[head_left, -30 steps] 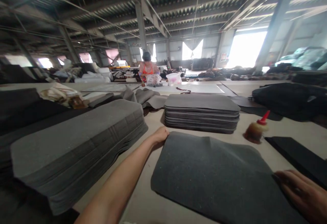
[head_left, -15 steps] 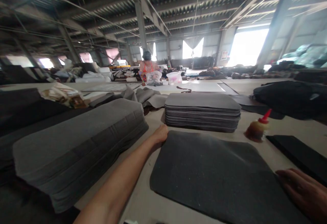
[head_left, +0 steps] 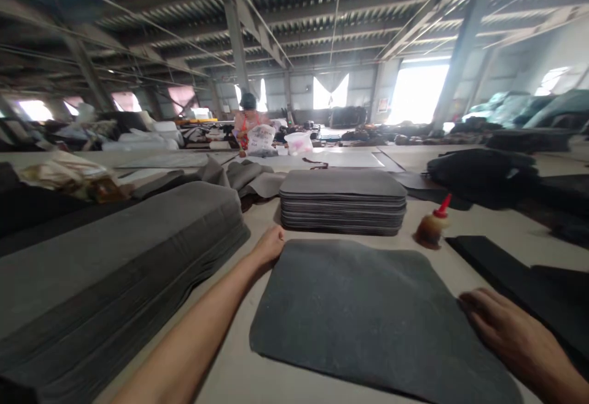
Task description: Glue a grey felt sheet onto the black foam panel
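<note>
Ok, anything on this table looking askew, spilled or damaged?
Nothing spilled or damaged that I can see. The glue bottle leans instead of standing upright, right of the neat mat stack. Behind that stack, loose grey sheets lie crumpled. The mat lies flat between the left hand and right hand.

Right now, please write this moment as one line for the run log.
left hand: on far left corner of dark felt sheet | right hand: flat on its right edge | sheet: flat on table | behind: grey stack, glue bottle
</note>
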A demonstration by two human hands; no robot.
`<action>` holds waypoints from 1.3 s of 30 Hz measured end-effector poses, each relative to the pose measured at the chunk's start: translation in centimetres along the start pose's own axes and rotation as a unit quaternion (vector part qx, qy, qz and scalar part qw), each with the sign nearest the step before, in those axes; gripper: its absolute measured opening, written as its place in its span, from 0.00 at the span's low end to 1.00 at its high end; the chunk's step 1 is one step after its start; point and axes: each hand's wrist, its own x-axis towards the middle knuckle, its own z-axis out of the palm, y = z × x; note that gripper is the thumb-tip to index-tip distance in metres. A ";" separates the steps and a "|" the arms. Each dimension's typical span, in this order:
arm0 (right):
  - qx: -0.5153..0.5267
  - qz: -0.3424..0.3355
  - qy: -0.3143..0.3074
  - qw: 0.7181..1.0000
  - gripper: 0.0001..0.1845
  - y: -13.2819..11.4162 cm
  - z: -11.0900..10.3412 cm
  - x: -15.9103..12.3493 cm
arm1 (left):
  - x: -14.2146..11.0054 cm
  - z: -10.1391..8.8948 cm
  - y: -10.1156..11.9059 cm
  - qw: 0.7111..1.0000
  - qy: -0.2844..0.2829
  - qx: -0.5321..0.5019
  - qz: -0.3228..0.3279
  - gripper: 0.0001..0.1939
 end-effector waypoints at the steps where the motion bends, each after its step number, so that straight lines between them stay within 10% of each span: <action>1: 0.001 0.006 -0.023 1.000 0.17 -0.3 -0.2 -0.1 | -0.3 -0.2 0.3 1.000 0.013 0.009 -0.004 0.09; 7: -0.011 0.034 0.032 0.999 0.16 -3.3 -2.0 0.4 | -2.5 -0.5 6.2 0.992 0.026 0.031 0.123 0.10; 14: -0.017 0.021 -0.110 0.994 0.27 -7.3 0.1 4.9 | -5.0 2.7 14.3 0.955 -0.063 0.036 0.289 0.09; 21: -0.098 0.118 -0.190 0.970 0.47 -7.0 4.6 4.2 | -6.3 4.8 12.0 0.982 -0.032 0.071 0.170 0.23; 27: -0.146 0.163 -0.184 0.958 0.43 -6.1 3.7 4.7 | -6.7 5.1 11.3 0.985 -0.008 0.071 0.155 0.26; 34: -0.086 -0.002 -0.197 0.977 0.35 -8.7 4.1 7.2 | -6.9 5.0 11.3 0.985 0.003 0.074 0.157 0.25; 39: -0.092 0.060 -0.183 0.977 0.39 -7.6 5.5 6.6 | -7.2 4.7 11.5 0.986 -0.003 0.066 0.155 0.25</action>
